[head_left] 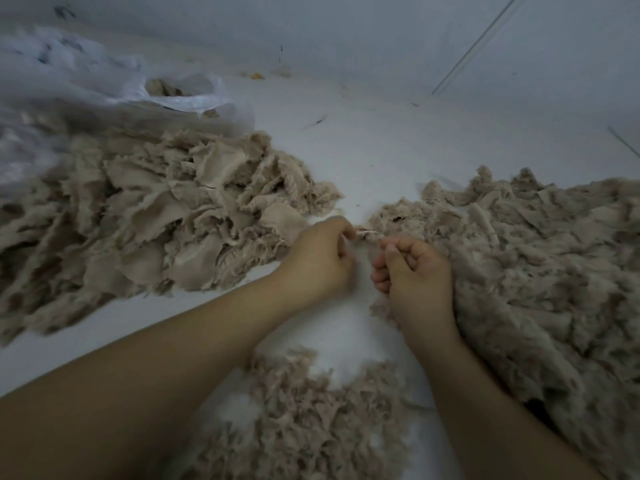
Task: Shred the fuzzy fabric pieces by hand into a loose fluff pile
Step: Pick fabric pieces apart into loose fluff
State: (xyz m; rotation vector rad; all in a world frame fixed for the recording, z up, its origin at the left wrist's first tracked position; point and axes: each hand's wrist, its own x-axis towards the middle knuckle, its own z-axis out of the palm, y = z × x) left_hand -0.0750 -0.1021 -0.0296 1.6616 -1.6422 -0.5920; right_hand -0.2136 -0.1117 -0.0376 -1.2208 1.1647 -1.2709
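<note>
A heap of beige fuzzy fabric pieces (166, 209) lies on the left of the white surface. A big pile of loose beige fluff (540, 271) spreads along the right, and more fluff (304, 417) lies near the bottom centre. Between the heaps, my left hand (318, 258) and my right hand (412, 271) each pinch an end of one small fabric scrap (367, 233), stretched between their fingertips. Both hands have curled fingers. My right forearm rests against the fluff pile.
A clear plastic bag (104, 84) with more beige material inside sits at the back left. The white surface (381, 140) runs to a pale wall behind. Small scraps (256, 76) lie at the far edge.
</note>
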